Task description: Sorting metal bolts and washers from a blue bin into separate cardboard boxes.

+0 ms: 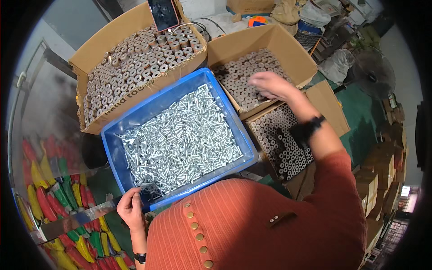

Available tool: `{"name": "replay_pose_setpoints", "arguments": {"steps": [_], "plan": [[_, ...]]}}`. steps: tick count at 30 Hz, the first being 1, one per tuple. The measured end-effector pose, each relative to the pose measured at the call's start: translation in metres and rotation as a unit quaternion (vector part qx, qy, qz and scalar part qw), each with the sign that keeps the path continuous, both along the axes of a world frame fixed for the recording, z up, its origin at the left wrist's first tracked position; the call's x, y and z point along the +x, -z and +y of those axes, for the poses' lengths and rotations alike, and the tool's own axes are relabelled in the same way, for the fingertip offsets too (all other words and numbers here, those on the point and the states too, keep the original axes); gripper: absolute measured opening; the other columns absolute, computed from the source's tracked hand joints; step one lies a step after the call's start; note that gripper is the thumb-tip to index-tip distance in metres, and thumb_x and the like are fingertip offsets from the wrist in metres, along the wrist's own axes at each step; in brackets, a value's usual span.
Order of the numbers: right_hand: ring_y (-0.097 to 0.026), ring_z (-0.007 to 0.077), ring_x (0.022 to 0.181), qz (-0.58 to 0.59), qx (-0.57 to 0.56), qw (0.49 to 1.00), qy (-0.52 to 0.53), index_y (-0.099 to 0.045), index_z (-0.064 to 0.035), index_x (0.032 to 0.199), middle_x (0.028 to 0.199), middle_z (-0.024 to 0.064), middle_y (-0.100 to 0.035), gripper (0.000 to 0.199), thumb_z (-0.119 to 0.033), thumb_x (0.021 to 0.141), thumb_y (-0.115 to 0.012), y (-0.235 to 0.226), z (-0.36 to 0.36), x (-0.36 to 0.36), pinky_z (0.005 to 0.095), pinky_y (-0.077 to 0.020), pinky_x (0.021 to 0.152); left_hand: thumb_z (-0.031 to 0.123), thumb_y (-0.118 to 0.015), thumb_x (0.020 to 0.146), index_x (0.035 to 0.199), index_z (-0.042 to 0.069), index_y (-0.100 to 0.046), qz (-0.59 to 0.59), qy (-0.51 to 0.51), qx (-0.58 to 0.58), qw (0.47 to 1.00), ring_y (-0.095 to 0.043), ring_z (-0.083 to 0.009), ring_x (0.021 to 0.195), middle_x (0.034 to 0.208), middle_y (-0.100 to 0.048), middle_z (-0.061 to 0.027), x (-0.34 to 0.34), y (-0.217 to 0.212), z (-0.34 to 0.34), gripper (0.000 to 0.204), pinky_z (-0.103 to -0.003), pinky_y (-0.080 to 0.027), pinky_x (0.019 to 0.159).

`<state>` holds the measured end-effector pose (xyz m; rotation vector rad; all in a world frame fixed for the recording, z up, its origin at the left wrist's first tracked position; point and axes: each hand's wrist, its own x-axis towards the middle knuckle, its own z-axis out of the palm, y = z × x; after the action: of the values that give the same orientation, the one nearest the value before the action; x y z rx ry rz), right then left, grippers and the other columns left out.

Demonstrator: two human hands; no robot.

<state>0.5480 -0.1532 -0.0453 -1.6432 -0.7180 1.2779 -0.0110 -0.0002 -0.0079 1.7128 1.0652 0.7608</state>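
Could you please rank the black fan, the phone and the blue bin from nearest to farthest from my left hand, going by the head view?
Starting from your left hand:
1. Blue bin: its near-left corner is right beside the hand.
2. Phone: ahead, beyond the bin, near the picture's top edge.
3. Black fan: far off to the right.

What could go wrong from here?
The right hand is above grey, centre-holed cylinders packed in a brown cardboard box; it might topple some.

The dark-screened phone in a pinkish-red case is at the far side of the larger brown cardboard box; if bumped, it could fall in.

The left hand is at the near-left corner of the blue plastic bin; tipping that could spill its loose silver metal pins.
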Motion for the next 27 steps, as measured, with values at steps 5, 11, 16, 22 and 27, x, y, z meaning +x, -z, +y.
{"name": "replay_pose_setpoints", "arguments": {"steps": [5,11,16,22,27], "plan": [[-0.067,0.0260,0.080,-0.364,-0.277,0.857,-0.239,-0.067,-0.0086,0.116,0.090,0.0143,-0.070,0.034,-0.014,0.083,-0.065,0.103,0.078,0.015,0.0387,-0.0542,0.071,0.000,-0.057,0.093,0.099,-0.005,-0.068,0.013,-0.019,0.006,1.000,-0.044,-0.0021,0.056,0.069,-0.054,0.0037,0.005,0.001,0.000,0.013,-0.019,-0.031,0.050],[-0.055,0.0175,0.060,-0.375,-0.283,0.748,-0.469,-0.062,-0.0036,0.120,0.077,0.0078,-0.064,0.040,-0.020,0.083,-0.065,0.157,0.063,0.028,0.0365,-0.0465,0.056,0.001,-0.059,0.093,0.099,-0.004,-0.068,0.035,-0.040,0.003,0.999,-0.045,-0.0028,0.057,0.070,-0.055,0.0031,0.012,-0.005,-0.001,0.012,-0.019,-0.033,0.050],[-0.061,0.0136,0.090,0.048,-0.203,0.957,-0.201,-0.069,-0.0093,0.117,0.107,0.0037,-0.069,0.038,-0.023,0.081,-0.067,0.072,0.052,-0.020,0.0277,-0.0455,0.077,-0.002,-0.060,0.089,0.095,-0.003,-0.070,0.045,-0.058,0.014,0.997,-0.048,-0.0037,0.058,0.069,-0.056,0.0020,0.006,-0.004,-0.003,0.012,-0.020,-0.036,0.052],[-0.064,0.0160,0.096,-0.036,-0.154,0.907,-0.390,-0.066,-0.0114,0.124,0.113,0.0064,-0.069,0.042,-0.030,0.087,-0.068,0.123,0.085,-0.026,0.0312,-0.0504,0.081,-0.001,-0.063,0.084,0.091,-0.002,-0.072,0.068,-0.058,0.056,0.994,-0.052,-0.0065,0.059,0.066,-0.062,-0.0020,0.011,-0.008,0.000,0.012,-0.023,-0.041,0.054],[-0.061,0.0207,0.103,-0.221,-0.163,0.854,-0.441,-0.065,-0.0115,0.126,0.117,0.0139,-0.067,0.046,-0.030,0.084,-0.071,0.145,0.096,-0.015,0.0358,-0.0495,0.089,-0.003,-0.061,0.085,0.092,-0.003,-0.071,0.063,-0.042,0.067,0.995,-0.053,-0.0056,0.059,0.068,-0.063,-0.0021,0.010,-0.009,-0.002,0.012,-0.022,-0.041,0.054]]}}
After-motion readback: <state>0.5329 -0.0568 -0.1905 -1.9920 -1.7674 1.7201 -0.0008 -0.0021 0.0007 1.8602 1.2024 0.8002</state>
